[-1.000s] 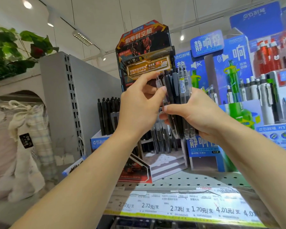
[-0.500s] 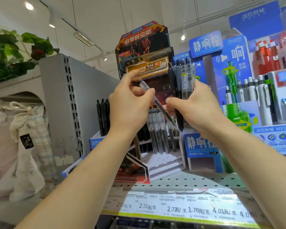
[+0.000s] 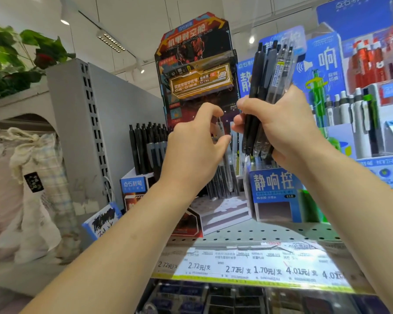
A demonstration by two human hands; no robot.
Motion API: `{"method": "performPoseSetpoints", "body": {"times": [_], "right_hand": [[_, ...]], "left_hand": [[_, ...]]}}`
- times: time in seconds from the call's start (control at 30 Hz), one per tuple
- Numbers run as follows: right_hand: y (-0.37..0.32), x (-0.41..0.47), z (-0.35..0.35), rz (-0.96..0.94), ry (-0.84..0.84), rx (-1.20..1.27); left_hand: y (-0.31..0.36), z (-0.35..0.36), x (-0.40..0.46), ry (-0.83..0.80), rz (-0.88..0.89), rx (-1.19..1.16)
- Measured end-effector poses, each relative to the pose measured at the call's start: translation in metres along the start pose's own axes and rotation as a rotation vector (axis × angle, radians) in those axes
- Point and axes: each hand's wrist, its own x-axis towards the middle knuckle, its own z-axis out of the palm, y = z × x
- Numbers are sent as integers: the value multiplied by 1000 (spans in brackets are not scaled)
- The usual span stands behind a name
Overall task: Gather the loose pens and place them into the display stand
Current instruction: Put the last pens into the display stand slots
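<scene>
My right hand (image 3: 281, 130) grips a bundle of black and grey pens (image 3: 267, 82) upright, held up in front of the shelf. My left hand (image 3: 191, 152) pinches a single clear pen (image 3: 227, 164) between thumb and fingers, its tip pointing down into the dark display stand (image 3: 195, 53) with the orange and red header. Several pens stand in the stand's stepped rows below my hands, partly hidden by my left hand.
A row of black pens (image 3: 143, 146) stands in a box left of the stand. Blue display boxes (image 3: 272, 189) with green, white and red pens fill the right. The perforated shelf (image 3: 270, 232) carries price labels (image 3: 247, 266) on its front edge. A grey upright panel (image 3: 100, 132) stands left.
My left hand pulled one clear pen out of the bundle and lowered it toward the stand's rows. My right hand stayed raised with the bundle.
</scene>
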Motion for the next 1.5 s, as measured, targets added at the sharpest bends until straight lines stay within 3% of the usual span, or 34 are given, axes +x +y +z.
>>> {"method": "performPoseSetpoints", "body": {"times": [0.2, 0.63, 0.77, 0.83, 0.97, 1.03, 1.1, 1.23, 1.5], "right_hand": [[-3, 1, -4, -15, -99, -47], [-2, -3, -1, 278, -234, 303], [1, -4, -1, 319, -255, 273], [5, -4, -3, 349, -305, 219], [10, -7, -2, 352, -426, 195], [12, -11, 0, 338, -472, 172], [15, -15, 5, 320, -533, 130], [20, -20, 12, 314, -608, 107], [29, -25, 17, 333, -557, 28]], "left_hand": [[6, 18, -8, -48, -37, -24], [1, 35, -17, -220, -216, 53], [6, 28, -20, -244, -223, 8], [8, 24, -21, -196, -264, -158], [6, 7, -26, 60, -494, -731], [3, -4, -29, 173, -497, -834], [2, -14, -27, 207, -451, -835], [-3, -24, -21, 192, -348, -623], [-17, -28, -31, 180, -448, -627]]}}
